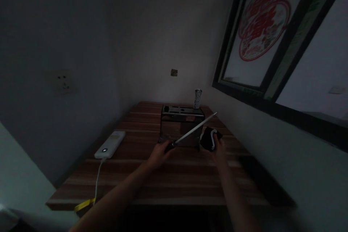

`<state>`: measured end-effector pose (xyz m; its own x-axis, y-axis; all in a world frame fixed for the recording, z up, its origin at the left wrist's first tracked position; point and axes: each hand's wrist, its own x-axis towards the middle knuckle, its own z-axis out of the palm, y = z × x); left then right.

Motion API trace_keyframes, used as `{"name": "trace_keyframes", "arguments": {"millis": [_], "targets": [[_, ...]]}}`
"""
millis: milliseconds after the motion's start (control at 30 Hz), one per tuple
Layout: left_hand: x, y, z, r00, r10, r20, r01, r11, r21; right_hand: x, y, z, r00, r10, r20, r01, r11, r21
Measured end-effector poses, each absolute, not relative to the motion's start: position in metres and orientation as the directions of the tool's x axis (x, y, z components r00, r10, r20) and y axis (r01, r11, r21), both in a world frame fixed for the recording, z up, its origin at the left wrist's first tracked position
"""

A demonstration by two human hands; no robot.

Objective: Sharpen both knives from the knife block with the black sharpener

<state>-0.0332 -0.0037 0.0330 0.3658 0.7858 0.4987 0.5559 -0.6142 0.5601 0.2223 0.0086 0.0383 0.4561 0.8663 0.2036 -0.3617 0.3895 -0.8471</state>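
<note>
"Blade (196,128), long, thin and pale: where do you see it?"

"In front of the dark box (176,129), slanting up to the right, its tip out past the box's right end. The left hand (160,152) is wrapped round the dark handle (170,147)."

"Does it touch the box?"

"I cannot tell; from this angle it simply crosses it."

"And the other of the two hands?"

"The right hand (219,146) grips a dark cloth (208,139) with a white edge, bunched up (the light is dim, so its folds are hard to read). The cloth is below the tip, near the box's right end."

"What of the box itself?"

"Slots in its top, a glossy front. A silvery, patterned cylinder (198,98) stands upright at its far right; whether on it or behind it, I cannot tell."

"And elsewhere on the surface (174,185)?"

"A white device (111,144) at the left, with a small lit display. A white cable (97,179) runs from its near end to the near edge, where a yellow thing (85,204) shows."

"Around it?"

"A socket (63,81) on the left wall, a small brown patch (174,73) on the far one, and, at the right, a red decoration (262,30) in a dark-framed window."
</note>
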Motion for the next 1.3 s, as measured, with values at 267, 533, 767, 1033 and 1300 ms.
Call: {"name": "trace_keyframes", "arguments": {"millis": [267,533,767,1033,1300], "targets": [[-0.068,-0.005,0.106,0.227,0.796,0.561,0.726,-0.522,0.447,0.202,0.001,0.028,0.074,0.997,0.034,-0.443,0.063,-0.894],[-0.127,0.018,0.208,0.332,0.754,0.567,0.828,-0.52,0.208,0.19,-0.012,0.026,-0.245,0.968,-0.058,-0.228,-0.115,-0.967],[-0.146,0.024,0.312,0.398,0.771,0.497,0.891,-0.454,-0.009,0.186,-0.011,0.019,-0.385,0.911,-0.146,-0.231,-0.248,-0.941],[-0.115,0.033,0.405,0.581,0.785,0.214,0.801,-0.505,-0.321,0.191,-0.007,0.02,-0.394,0.919,0.015,-0.234,-0.084,-0.969],[-0.053,0.035,0.449,0.437,0.895,-0.089,0.837,-0.441,-0.325,0.19,-0.002,0.016,-0.34,0.94,-0.034,-0.234,-0.12,-0.965]]}}
